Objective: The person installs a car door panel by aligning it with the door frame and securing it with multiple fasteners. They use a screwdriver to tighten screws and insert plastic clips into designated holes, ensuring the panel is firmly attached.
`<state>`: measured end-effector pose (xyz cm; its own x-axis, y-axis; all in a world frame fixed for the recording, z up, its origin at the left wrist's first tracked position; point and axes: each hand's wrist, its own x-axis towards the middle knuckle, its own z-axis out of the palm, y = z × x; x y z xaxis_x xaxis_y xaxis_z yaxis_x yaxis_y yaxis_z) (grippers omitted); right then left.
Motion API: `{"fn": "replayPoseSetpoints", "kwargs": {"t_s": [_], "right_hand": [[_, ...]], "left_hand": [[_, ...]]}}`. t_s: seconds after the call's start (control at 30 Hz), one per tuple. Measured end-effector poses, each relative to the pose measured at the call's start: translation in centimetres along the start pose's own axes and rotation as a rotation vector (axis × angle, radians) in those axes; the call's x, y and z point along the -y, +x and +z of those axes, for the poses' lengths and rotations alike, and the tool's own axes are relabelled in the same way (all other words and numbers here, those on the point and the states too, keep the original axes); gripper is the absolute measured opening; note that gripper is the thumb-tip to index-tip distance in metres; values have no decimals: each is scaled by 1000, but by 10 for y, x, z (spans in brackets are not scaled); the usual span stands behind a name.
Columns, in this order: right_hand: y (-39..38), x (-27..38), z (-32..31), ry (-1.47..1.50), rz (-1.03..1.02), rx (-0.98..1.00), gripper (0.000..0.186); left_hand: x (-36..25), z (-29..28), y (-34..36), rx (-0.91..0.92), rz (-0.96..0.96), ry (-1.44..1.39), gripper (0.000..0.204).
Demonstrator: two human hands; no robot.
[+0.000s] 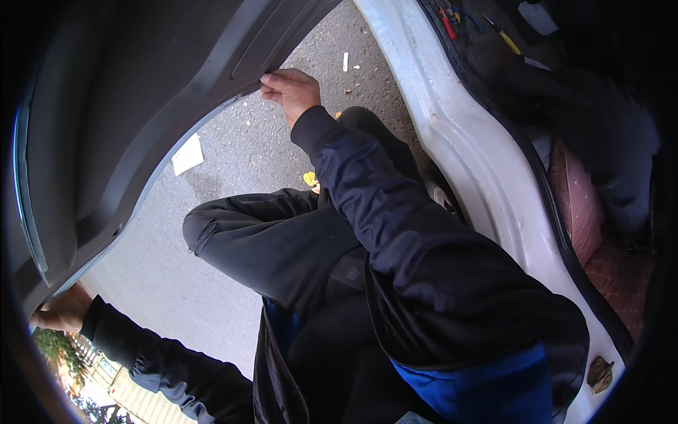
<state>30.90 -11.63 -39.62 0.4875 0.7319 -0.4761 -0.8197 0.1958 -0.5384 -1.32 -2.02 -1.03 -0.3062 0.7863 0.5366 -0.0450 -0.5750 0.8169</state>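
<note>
A dark plastic car door panel (166, 53) curves across the upper left of the head view. My right hand (289, 92) pinches the panel's edge near its upper end, thumb over the rim. At the lower left, my left hand (67, 307) is closed on the same panel's edge, its fingertips partly hidden in the dark rim of the picture. My dark-sleeved right arm crosses in front of my bent legs (261, 240).
A white door sill (459, 148) with a black seal runs down the right. Inside lie red- and yellow-handled tools (508, 39), dark cloth and a pink patterned cover (572, 198). Paper scraps (187, 154) and a yellow leaf (309, 178) lie on the asphalt (233, 141).
</note>
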Motion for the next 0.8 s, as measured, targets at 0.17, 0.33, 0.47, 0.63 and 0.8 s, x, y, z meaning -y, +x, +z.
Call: {"fn": "replayPoseSetpoints", "kwargs": {"t_s": [0.17,0.33,0.47,0.63,0.8], "right_hand": [[3,1,0,-209,-182,55,6],[4,2,-4,-83,-120,62,11],[2,4,-9,2,-54,89,11],[7,0,-10,26,15,68,15],[7,-3,-15,81,33,108,13]], "left_hand": [[-2,16,-14,27,48,68,43],[-3,24,-25,1,70,143,42],[-2,22,-23,-26,74,129,42],[-2,17,-17,46,101,133,43],[-3,11,-7,72,17,55,48]]}}
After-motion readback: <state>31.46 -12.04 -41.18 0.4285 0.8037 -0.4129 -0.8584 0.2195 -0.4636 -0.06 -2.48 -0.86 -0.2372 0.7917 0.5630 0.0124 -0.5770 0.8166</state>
